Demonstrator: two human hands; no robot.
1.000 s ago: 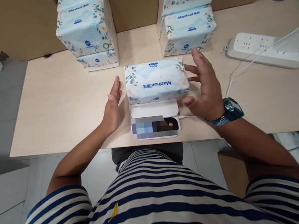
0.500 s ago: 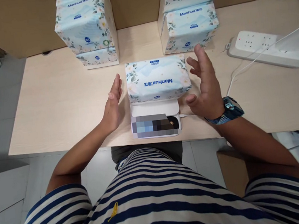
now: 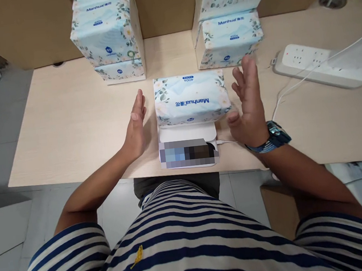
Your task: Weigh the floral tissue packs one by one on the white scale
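A tissue pack (image 3: 191, 98) with a floral print lies on a white device that looks like a scale (image 3: 187, 133), its lettering upside down from where I stand. The front panel of the device is blurred out. To the left of the pack, my left hand (image 3: 135, 127) is held up with its fingers stretched out, touching nothing. On the other side my right hand (image 3: 247, 104) is also open, thumb and fingers apart, a small gap away from the pack's right end.
Stacked tissue packs stand at the back left (image 3: 106, 35) and back right (image 3: 230, 37), before cardboard boxes (image 3: 166, 7). A white power strip (image 3: 324, 64) lies to the right. A white cable (image 3: 226, 142) runs from the device towards my right wrist.
My right hand has moved slightly away from the pack, and its fingers point more upright. My left hand and the pack stay nearly in place; the whole view has shifted a little.
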